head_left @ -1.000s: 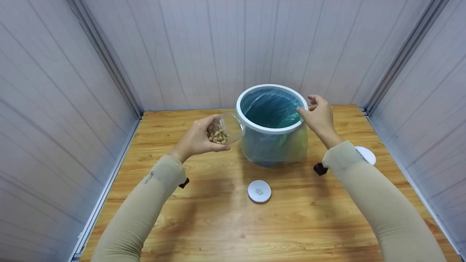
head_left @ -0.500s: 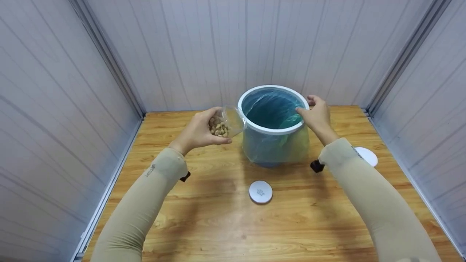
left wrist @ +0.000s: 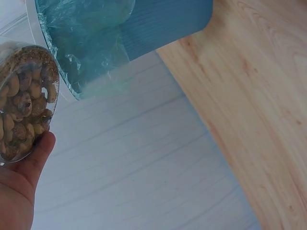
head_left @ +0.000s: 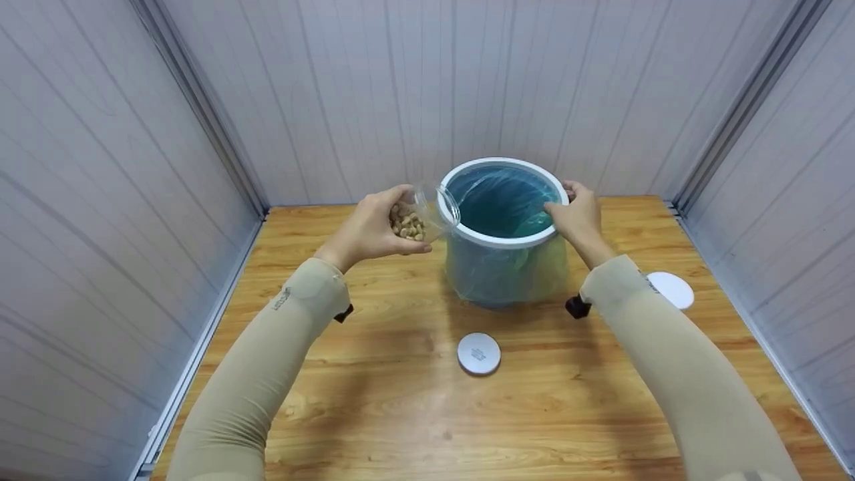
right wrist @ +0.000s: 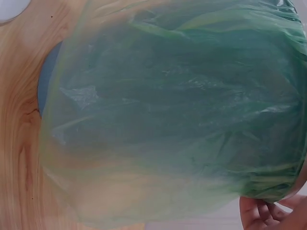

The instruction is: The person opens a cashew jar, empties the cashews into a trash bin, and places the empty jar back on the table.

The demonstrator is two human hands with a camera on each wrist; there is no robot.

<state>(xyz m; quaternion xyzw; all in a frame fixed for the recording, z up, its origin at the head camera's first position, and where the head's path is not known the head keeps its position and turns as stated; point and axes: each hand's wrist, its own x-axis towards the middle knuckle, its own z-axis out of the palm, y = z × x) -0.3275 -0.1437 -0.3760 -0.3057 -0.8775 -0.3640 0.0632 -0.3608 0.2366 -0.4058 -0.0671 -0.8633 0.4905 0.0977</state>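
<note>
My left hand [head_left: 371, 228] grips a clear jar [head_left: 434, 217], tipped sideways with its mouth toward the bin. Pale nuts [head_left: 408, 224] lie inside it, heaped toward its base; in the left wrist view they show through the jar's bottom [left wrist: 29, 100]. The jar's mouth overlaps the left side of the white rim [head_left: 501, 161] on a blue trash bin. A thin greenish bag [head_left: 511, 274] lines the bin and hangs over its outside. On the bin's right, my right hand [head_left: 580, 217] holds the rim, thumb on the inner side and fingers outside.
A round white lid [head_left: 479, 353] lies on the wooden table [head_left: 394, 401] in front of the bin. Another white disc [head_left: 671, 289] lies at the right, partly behind the right sleeve. Pale panel walls [head_left: 374, 100] enclose the back and both sides.
My left hand has raised the jar and brought it rightward, so its mouth now overlaps the rim. My right hand's fingers have closed in against the bin's rim.
</note>
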